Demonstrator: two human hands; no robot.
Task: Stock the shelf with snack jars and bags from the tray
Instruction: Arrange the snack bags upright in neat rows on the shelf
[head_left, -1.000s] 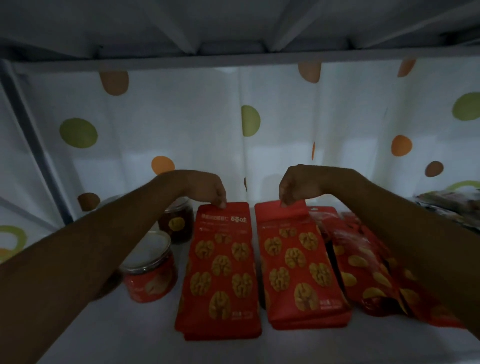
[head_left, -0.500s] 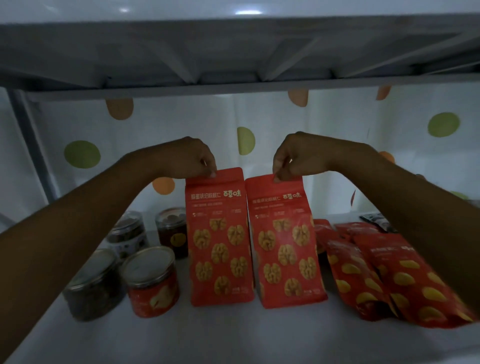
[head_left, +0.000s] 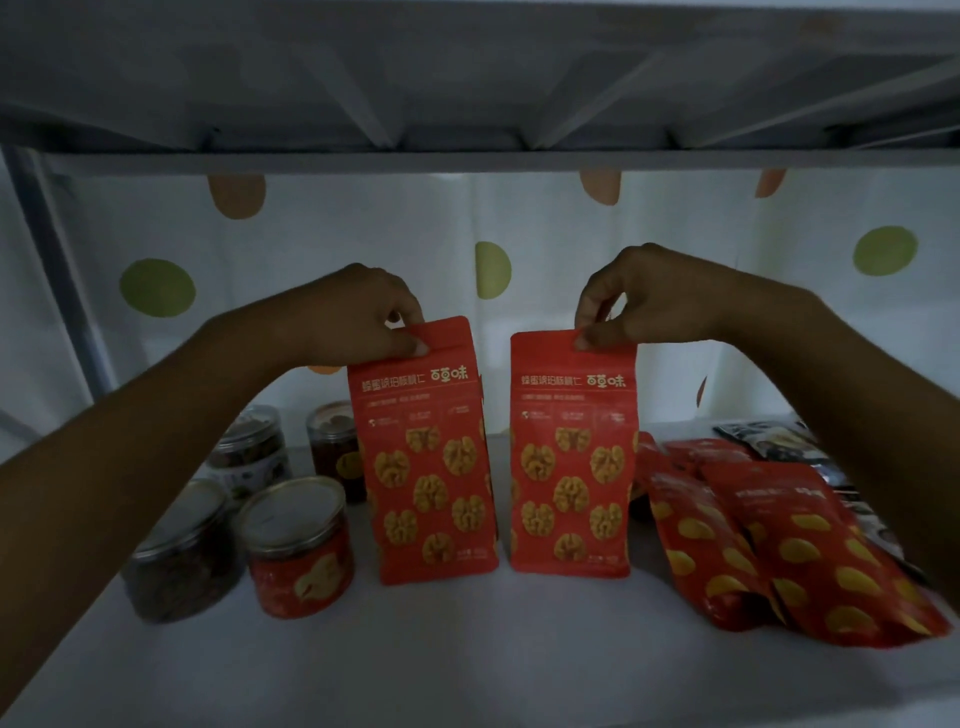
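Two red walnut bags stand upright side by side on the white shelf (head_left: 467, 649). My left hand (head_left: 358, 317) pinches the top edge of the left walnut bag (head_left: 426, 467). My right hand (head_left: 639, 301) pinches the top edge of the right walnut bag (head_left: 571, 467). A narrow gap separates the two bags. Their bottoms rest on the shelf.
Several snack jars stand at the left: a red jar (head_left: 298, 551), a dark jar (head_left: 182, 556) and two more behind. Red bags with yellow prints (head_left: 789, 545) lie flat at the right, dark packets (head_left: 769, 441) behind them. The upper shelf (head_left: 467, 104) hangs close overhead; a dotted curtain (head_left: 519, 260) closes the back.
Both walnut bags went from lying flat to standing upright, lifted by their tops. Since half a second ago they have moved slightly apart.
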